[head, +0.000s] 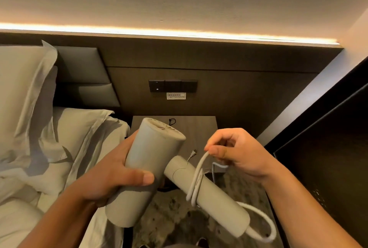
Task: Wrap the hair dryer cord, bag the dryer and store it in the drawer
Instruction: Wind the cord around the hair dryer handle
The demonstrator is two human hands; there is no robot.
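Observation:
A pale grey hair dryer (151, 160) is held up in front of me. My left hand (111, 176) grips its barrel from the left, thumb across the front. Its handle (217, 192) points down to the right. The white cord (196, 180) makes two loops around the handle and leaves the handle's end in a wide curve. My right hand (239, 154) pinches the cord just above the handle. The plug (192, 153) dangles behind the dryer.
Behind the dryer stands a wooden nightstand (199, 126) with a small black cord loop (172, 122) on it. A bed with white pillows (65, 134) lies at the left. Dark wall switches (172, 86) sit above the nightstand. A dark cabinet (328, 158) is at the right.

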